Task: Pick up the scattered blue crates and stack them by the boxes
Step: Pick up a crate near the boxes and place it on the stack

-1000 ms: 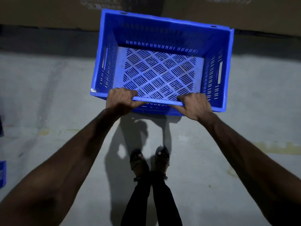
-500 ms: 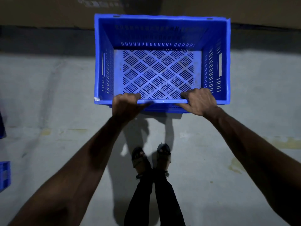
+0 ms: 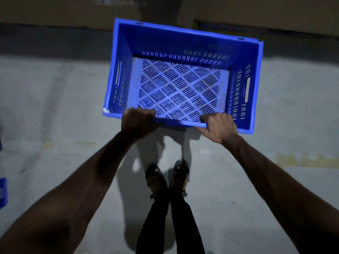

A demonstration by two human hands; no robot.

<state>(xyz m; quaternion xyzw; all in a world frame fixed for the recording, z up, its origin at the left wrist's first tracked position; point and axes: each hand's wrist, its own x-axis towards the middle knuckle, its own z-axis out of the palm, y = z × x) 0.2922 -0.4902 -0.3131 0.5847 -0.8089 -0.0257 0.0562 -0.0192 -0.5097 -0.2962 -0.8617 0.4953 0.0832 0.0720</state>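
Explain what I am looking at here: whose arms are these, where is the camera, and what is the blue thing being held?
There is no machine here. A person works with bare hands, and a single wide-angle camera worn on the head looks forward and down. That is why you see the wearer from above, down to the sandalled feet.

The left hand and the right hand both grip the near rim of a blue perforated plastic crate. The crate is empty and looks tilted, and it seems to be lifted off the grey concrete floor.

Brown cardboard boxes run along the top of the picture; the crates are to be stacked beside them. At the left edge a sliver of another blue crate shows.
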